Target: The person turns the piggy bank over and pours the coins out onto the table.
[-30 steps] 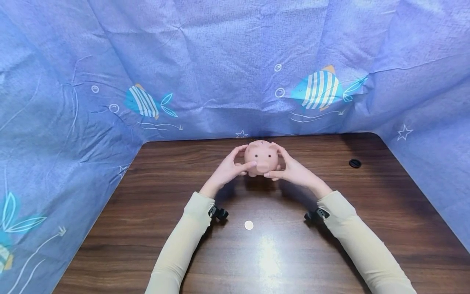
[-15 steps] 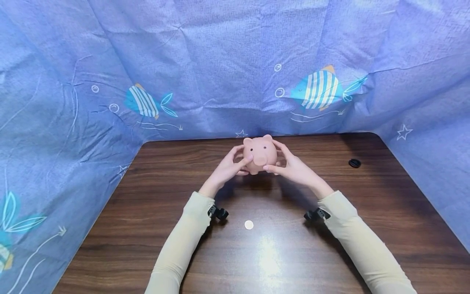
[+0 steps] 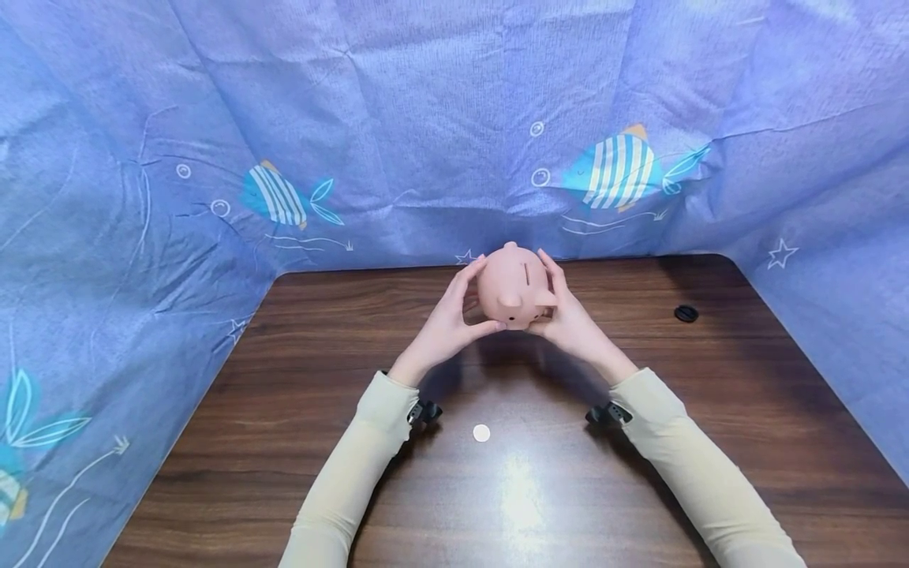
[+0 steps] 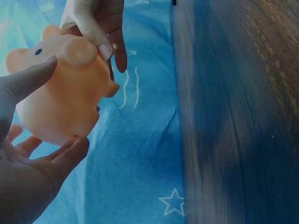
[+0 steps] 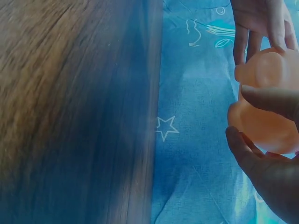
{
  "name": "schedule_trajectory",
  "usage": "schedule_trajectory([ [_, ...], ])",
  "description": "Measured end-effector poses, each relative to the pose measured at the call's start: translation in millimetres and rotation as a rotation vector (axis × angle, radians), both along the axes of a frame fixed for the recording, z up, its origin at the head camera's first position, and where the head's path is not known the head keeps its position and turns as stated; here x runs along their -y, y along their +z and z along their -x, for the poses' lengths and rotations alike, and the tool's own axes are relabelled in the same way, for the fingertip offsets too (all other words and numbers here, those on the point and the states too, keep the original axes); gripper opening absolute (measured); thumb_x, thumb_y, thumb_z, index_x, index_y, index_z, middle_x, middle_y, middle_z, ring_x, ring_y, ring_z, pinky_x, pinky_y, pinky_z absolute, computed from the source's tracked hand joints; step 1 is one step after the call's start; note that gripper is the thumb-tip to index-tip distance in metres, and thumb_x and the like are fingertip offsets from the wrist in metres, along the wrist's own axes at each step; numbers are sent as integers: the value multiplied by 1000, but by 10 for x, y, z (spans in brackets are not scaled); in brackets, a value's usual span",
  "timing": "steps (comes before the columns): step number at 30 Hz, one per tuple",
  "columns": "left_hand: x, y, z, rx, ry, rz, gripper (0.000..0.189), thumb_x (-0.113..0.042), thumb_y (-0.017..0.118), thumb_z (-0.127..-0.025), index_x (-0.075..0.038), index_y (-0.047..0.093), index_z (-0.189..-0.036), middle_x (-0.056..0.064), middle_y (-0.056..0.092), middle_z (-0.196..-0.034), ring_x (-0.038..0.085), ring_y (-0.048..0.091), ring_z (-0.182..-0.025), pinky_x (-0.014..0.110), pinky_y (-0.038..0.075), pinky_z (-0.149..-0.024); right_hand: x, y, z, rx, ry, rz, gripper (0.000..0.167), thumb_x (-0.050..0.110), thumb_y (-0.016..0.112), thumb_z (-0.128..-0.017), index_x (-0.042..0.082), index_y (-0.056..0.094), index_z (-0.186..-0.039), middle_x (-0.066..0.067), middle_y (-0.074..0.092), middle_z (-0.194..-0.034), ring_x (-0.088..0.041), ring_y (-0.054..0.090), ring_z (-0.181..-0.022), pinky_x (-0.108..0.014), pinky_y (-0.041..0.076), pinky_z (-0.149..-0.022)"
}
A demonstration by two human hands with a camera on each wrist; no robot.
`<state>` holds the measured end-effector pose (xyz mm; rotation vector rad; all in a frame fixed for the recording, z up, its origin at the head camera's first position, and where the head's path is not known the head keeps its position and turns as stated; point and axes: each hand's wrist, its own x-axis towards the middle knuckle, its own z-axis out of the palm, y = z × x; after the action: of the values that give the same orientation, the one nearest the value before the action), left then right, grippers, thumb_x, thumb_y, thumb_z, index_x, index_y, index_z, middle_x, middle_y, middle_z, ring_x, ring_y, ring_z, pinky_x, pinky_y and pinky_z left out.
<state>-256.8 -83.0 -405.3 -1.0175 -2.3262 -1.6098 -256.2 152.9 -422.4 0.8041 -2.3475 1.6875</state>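
The left hand and right hand hold a pink piggy bank between them, each half open, fingers curved round its sides and thumbs at the face end. It is tilted off the table near the far edge, its coin slot facing the head camera. A pale disc lies nearer the person, and a small black cap lies well apart, beyond the right hand.
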Motion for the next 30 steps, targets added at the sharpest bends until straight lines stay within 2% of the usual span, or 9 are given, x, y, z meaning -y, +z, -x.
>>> schedule_trajectory([
  [3,12,-9,-14,16,-12,-5,98,-1,86,-79,-14,27,-155,7,23,-163,26,43,-139,33,43,-110,12,18,-13,-5,10,-10,115,-20,79,-74,10,8,-159,-19,27,-159,-34,36,-141,-15,36,-103],
  [9,38,-32,0,149,-57,-54,103,0,86,-77,-19,19,-152,-1,17,-163,34,44,-139,36,44,-109,52,157,-127,-22,64,-15,102,-27,70,-73,4,14,-153,-27,28,-156,-42,49,-127,-19,49,-96],
  [11,50,-51,23,202,-72,-81,104,2,86,-77,-20,17,-152,-2,17,-162,36,46,-136,37,46,-108,56,169,-140,-36,69,-19,99,-26,70,-74,4,19,-153,-26,29,-155,-41,54,-120,-25,53,-94],
  [15,81,-103,71,319,-104,-143,108,10,83,-76,-24,15,-153,2,21,-157,34,54,-129,39,51,-102,35,116,-97,-107,62,-70,94,-21,75,-75,9,32,-153,-18,24,-160,-36,54,-121,-39,57,-89],
  [17,94,-121,80,349,-113,-173,111,13,82,-75,-24,14,-154,5,23,-154,34,55,-126,40,52,-99,23,106,-81,-157,63,-87,91,-19,77,-76,11,36,-152,-14,21,-163,-34,51,-124,-43,57,-87],
  [20,90,-123,79,316,-121,-197,113,15,82,-74,-25,14,-155,8,24,-154,35,54,-127,42,52,-99,16,110,-70,-233,49,-107,93,-17,79,-75,12,36,-152,-14,19,-163,-34,52,-123,-46,56,-87],
  [23,65,-106,75,213,-114,-183,109,15,82,-74,-22,16,-154,9,20,-159,39,51,-131,44,49,-104,21,119,-71,-261,41,-118,103,-15,82,-73,13,28,-156,-15,15,-164,-37,44,-134,-48,54,-95],
  [27,34,-84,48,59,-72,-95,98,9,83,-77,-17,22,-150,11,15,-166,36,41,-141,40,41,-112,38,104,-76,-188,50,-100,115,-4,88,-73,17,16,-160,-14,7,-166,-36,22,-148,-50,46,-105],
  [30,18,-72,13,24,-54,-37,98,2,85,-78,-18,24,-151,13,16,-166,30,36,-145,37,37,-115,47,92,-79,-75,60,-47,120,2,90,-73,22,12,-162,-13,11,-165,-35,28,-145,-51,46,-105],
])
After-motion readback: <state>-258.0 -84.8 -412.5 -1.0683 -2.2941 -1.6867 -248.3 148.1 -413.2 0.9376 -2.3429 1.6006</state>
